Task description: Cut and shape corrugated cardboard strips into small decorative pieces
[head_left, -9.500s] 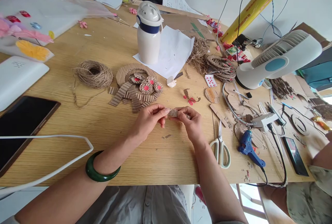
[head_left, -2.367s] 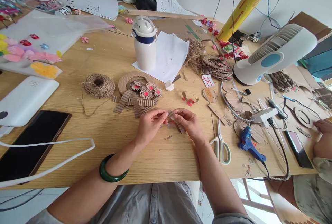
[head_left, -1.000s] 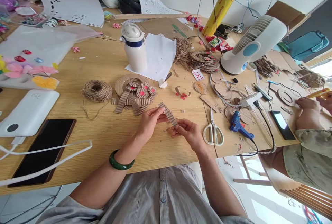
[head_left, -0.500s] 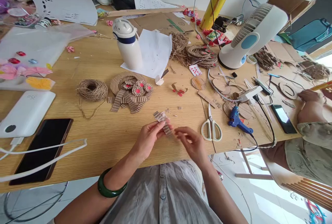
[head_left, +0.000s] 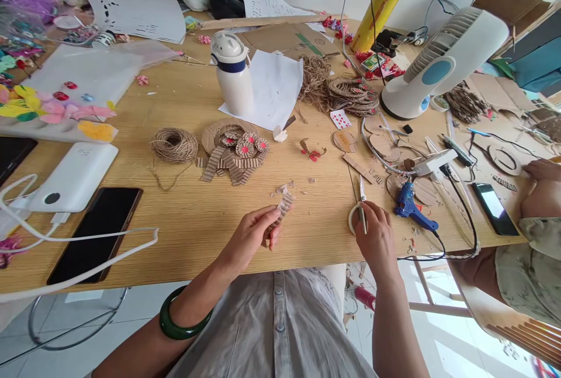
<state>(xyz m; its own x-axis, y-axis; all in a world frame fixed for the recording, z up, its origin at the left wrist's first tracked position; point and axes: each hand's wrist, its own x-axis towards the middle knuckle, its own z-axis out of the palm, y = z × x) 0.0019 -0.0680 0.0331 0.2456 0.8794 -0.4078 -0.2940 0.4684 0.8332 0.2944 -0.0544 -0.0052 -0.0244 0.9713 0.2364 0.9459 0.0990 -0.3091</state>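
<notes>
Between the thumb and fingers of my left hand [head_left: 254, 232] is a strip of corrugated cardboard [head_left: 286, 201], raised just over the table near its front edge. My right hand [head_left: 377, 232] has its fingers on the white handles of the scissors [head_left: 353, 219], which lie on the table with the blades pointing away from me. Part of the handles is hidden under the fingers. Beyond my left hand lies a cardboard ring ornament [head_left: 232, 153] with corrugated ribbon tails and red-centred rosettes. A coil of twine [head_left: 174, 145] sits to its left.
A blue glue gun [head_left: 412, 208] and its cord lie right of the scissors, near a white power strip [head_left: 433, 163]. A white bottle [head_left: 234, 80] and a fan [head_left: 442, 62] stand farther back. Phones and a power bank [head_left: 74, 176] are at left. A co-worker's arm [head_left: 541, 188] rests at far right.
My right hand has left the cardboard strip and moved right onto the scissors. My left hand still holds the strip, now turned more upright. The view has shifted slightly left.
</notes>
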